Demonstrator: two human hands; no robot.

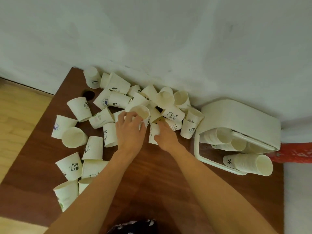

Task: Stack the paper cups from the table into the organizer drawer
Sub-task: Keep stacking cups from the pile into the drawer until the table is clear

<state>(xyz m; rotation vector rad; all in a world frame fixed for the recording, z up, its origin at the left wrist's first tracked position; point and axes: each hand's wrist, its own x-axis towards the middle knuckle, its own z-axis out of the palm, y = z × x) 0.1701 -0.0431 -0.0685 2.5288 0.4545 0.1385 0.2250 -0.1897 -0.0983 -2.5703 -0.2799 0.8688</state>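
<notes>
My left hand (pixel 130 130): fingers curled round an upright cup (pixel 141 114), mid-pile.
My right hand (pixel 166 135): grasping a cup on its side (pixel 154 135), just beside the left.
Loose paper cups (pixel 79 108): roughly thirty, scattered over the tabletop (pixel 152 179).
Organizer drawer (pixel 239 119): one, at right, holding three nested stacks (pixel 248 163).

Both bare forearms reach from the near edge toward the far middle, converging. The left hand (pixel 130 130) lies back-up, its fingers curled around a white paper cup (pixel 141 114). The right hand (pixel 164 135) sits just right of it, knuckles up, fingers apparently pinching another white paper cup (pixel 154 134), though blur hides the grip.
</notes>
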